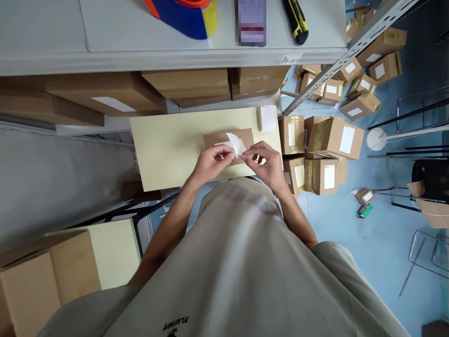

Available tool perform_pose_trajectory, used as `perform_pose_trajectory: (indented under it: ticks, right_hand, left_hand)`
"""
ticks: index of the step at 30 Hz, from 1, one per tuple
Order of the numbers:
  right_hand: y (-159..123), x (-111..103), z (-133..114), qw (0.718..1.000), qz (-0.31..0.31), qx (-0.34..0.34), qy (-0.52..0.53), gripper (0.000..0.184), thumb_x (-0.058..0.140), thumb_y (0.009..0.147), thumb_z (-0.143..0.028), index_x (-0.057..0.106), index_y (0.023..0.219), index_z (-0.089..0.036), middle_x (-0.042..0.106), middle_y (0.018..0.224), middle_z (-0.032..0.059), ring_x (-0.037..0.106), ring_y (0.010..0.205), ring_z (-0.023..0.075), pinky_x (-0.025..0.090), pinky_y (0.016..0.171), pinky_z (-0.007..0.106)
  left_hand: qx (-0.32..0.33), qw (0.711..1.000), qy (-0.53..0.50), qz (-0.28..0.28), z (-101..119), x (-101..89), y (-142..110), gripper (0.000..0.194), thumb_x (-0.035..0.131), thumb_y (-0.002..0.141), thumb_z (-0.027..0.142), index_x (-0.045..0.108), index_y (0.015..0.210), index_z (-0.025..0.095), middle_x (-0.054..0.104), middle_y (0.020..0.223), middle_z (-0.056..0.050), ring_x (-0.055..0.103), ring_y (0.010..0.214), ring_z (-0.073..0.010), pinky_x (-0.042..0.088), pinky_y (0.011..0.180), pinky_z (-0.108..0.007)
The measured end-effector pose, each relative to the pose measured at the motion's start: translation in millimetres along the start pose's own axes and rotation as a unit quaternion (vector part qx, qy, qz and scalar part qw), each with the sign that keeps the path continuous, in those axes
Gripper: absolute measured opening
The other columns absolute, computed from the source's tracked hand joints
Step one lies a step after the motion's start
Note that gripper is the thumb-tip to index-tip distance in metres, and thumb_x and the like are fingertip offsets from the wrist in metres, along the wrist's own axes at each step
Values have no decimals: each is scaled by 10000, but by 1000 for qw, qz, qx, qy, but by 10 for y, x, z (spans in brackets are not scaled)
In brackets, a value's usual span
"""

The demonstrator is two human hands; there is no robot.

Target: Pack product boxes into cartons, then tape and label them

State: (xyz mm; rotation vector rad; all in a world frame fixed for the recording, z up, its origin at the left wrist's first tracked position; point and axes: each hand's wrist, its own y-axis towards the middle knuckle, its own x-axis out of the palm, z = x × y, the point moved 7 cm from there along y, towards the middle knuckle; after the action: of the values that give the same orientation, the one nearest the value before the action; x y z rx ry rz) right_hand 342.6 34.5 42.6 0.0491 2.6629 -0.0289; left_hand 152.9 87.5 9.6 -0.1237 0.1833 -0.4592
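In the head view, my left hand (214, 161) and my right hand (265, 164) meet over a pale yellow tabletop (168, 150). Between their fingertips is a small white label (235, 144), bent upward at its top. Both hands pinch it, the left at its lower edge and the right at its right side. Just beneath lies a flat brown cardboard piece (212, 140), partly covered by the label and my hands; whether it is a box or a sheet I cannot tell. A stack of white labels (268, 118) sits at the table's far right corner.
Above the table, a grey shelf (140, 58) holds a tape dispenser (194, 21), a blurred-out rectangular item (251, 23) and a utility knife (296, 23). Cardboard boxes (185, 83) fill the level below. More labelled boxes (324, 135) are stacked on the blue floor at right.
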Motion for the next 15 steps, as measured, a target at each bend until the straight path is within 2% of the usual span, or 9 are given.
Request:
perform_pose_trajectory:
  ticks: [6, 10, 15]
  right_hand:
    - [-345, 88, -189, 994, -33, -16, -101, 169, 801, 1060, -422, 906, 1158, -334, 782, 1135, 53, 755, 1013, 249, 640, 844, 379]
    - [-587, 151, -247, 992, -41, -33, -113, 150, 793, 1060, -406, 899, 1116, -315, 785, 1141, 58, 746, 970, 243, 636, 828, 387]
    - [-918, 208, -298, 991, -66, -47, -107, 110, 789, 1047, -362, 870, 1018, -293, 769, 1069, 46, 721, 913, 221, 621, 825, 373]
  left_hand:
    - [19, 999, 44, 16, 55, 73, -416, 342, 738, 1007, 518, 838, 967, 192, 834, 896, -54, 696, 754, -163, 506, 675, -274]
    - [29, 997, 60, 36, 98, 141, -740, 326, 721, 1013, 487, 833, 938, 190, 834, 900, -50, 646, 710, -146, 459, 632, -272]
    - [26, 996, 50, 70, 38, 275, -1190, 285, 723, 998, 460, 825, 926, 204, 831, 889, -46, 678, 746, -163, 474, 647, -274]
